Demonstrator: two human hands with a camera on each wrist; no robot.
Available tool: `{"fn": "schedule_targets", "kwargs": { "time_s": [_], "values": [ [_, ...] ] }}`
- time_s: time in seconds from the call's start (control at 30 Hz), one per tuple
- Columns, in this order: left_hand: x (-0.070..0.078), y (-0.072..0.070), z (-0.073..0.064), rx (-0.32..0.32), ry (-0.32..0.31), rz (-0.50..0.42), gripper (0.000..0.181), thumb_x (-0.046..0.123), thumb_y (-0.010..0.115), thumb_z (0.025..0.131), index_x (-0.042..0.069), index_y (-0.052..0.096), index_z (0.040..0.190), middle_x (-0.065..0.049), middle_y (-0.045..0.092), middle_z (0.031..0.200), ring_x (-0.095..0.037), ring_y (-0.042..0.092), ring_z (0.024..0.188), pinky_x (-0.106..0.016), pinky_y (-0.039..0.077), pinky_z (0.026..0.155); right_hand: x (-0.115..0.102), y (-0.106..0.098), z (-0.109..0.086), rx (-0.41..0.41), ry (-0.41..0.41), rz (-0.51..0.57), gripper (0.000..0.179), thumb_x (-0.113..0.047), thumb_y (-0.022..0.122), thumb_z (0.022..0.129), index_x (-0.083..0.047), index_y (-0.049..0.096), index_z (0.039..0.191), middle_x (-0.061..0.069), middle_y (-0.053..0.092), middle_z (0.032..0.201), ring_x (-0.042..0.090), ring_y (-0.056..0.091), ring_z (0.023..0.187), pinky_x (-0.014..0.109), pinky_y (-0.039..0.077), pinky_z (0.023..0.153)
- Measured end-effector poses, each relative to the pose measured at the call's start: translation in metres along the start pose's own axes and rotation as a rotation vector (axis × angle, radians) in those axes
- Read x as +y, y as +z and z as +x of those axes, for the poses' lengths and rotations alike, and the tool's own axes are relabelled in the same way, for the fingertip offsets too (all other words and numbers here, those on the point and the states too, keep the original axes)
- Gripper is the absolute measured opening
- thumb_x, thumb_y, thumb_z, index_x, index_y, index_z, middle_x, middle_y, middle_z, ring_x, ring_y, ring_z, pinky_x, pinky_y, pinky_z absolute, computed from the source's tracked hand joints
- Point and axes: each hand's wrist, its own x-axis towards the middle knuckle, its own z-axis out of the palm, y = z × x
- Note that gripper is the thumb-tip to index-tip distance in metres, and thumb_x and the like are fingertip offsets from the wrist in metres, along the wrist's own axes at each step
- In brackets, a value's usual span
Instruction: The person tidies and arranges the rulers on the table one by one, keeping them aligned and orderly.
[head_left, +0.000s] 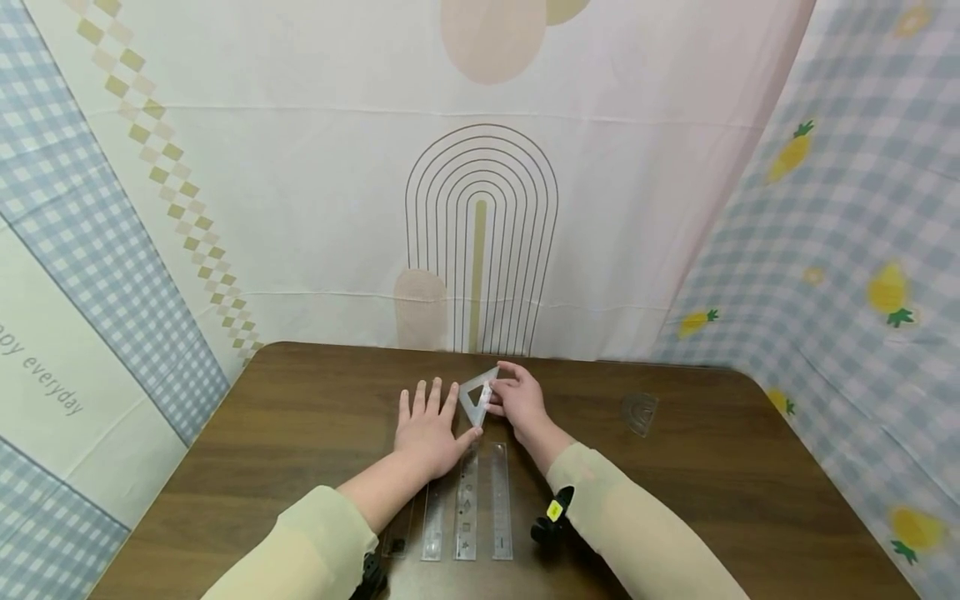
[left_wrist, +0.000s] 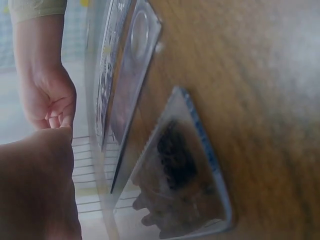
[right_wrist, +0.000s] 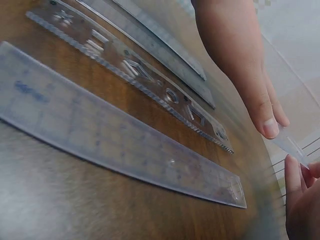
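Note:
My right hand (head_left: pixel 521 398) pinches one edge of a small clear set square (head_left: pixel 468 398) with a triangular cut-out, held near the back of the table. My left hand (head_left: pixel 427 435) has its fingers straight and spread, with the thumb at the set square's lower corner. Below the hands lie a straight ruler (head_left: pixel 432 525), a stencil ruler (head_left: pixel 466 521) with cut-out shapes and another clear ruler (head_left: pixel 501 508), side by side. A larger clear triangle (left_wrist: pixel 195 205) lies by my left forearm, partly hidden by it in the head view.
A clear protractor (head_left: pixel 640 414) lies on the right part of the brown wooden table (head_left: pixel 720 467). Behind the table hangs a patterned white cloth (head_left: pixel 315 208), with a checked cloth (head_left: pixel 840 250) on the right side.

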Motion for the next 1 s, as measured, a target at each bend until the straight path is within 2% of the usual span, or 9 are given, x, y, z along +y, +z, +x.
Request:
{"fn": "schedule_targets", "kwargs": {
  "time_s": [0.37,0.6,1.0],
  "values": [
    [0.012,-0.008,-0.015,0.006,0.077,0.014,0.088,0.073,0.038,0.094,0.019,0.019,0.16,-0.014,0.013,0.165,-0.038,0.007,0.151,-0.059,0.002,0.118,0.004,-0.017,-0.019,0.024,-0.008,0.028,0.046,-0.002,0.059,0.098,-0.005,0.049,0.142,0.021,0.063,0.113,0.016,0.065,0.075,0.029,0.059,0.067],
    [0.018,-0.004,-0.022,0.007,0.115,0.012,0.088,0.074,0.038,0.093,0.019,0.02,0.16,-0.013,0.013,0.165,-0.037,0.008,0.151,-0.059,0.003,0.118,0.01,-0.029,-0.035,0.031,-0.025,0.006,0.045,-0.004,0.057,0.1,-0.004,0.046,0.144,0.021,0.064,0.113,0.016,0.066,0.077,0.029,0.059,0.068],
    [0.033,-0.001,-0.04,-0.006,0.175,0.029,0.088,0.073,0.039,0.093,0.019,0.022,0.16,-0.013,0.013,0.165,-0.037,0.009,0.151,-0.059,0.004,0.118,0.018,-0.048,-0.064,0.053,-0.025,0.029,0.045,-0.003,0.056,0.1,-0.002,0.043,0.143,0.024,0.063,0.115,0.016,0.065,0.078,0.03,0.059,0.068]
  ]
}}
